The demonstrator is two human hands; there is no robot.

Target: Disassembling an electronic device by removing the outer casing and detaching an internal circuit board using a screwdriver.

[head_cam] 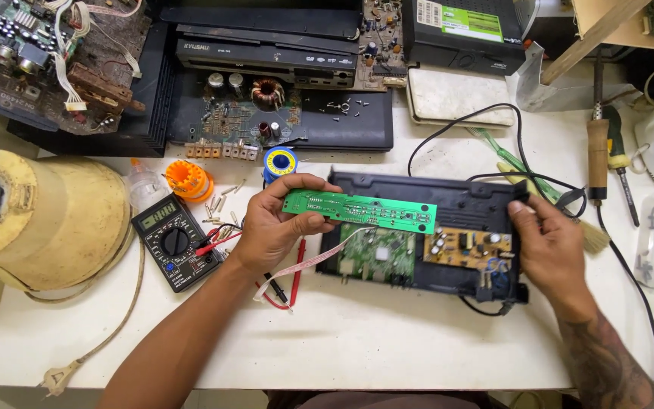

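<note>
Left hand (270,223): raised above the counter (357,333), grip closed on the left end of a long green circuit strip (359,210), thumb under, fingers over the top edge. The strip lies level, its right end reaching over the open case.

Right hand (546,246): rests on the right end of the black device case (448,198), fingers curled around its upper right corner; the grip looks closed on the case wall, though the fingertips are partly hidden, so how firm the hold is cannot be told.

Black device case: lidless, lying flat near the middle of the white counter. Inside it, a green main board (378,254) at left and a tan power board (467,248) at right, side by side. A flat white ribbon cable (304,263) runs from the green main board leftward under the left hand.

Multimeter (175,241): dark, dial type, left of the left hand, with red and black probes (289,280) lying just beside it and below the wrist.

Solder spool (279,163): blue and yellow, behind the left hand. An orange reel (188,180) sits near it.

Soldering iron (597,159): wooden handle, far right, well apart from the case.

Cream-coloured appliance housing (39,220): at the left edge, its cord trailing to the front.

Rear of the counter: stacked black players and bare circuit boards.
</note>
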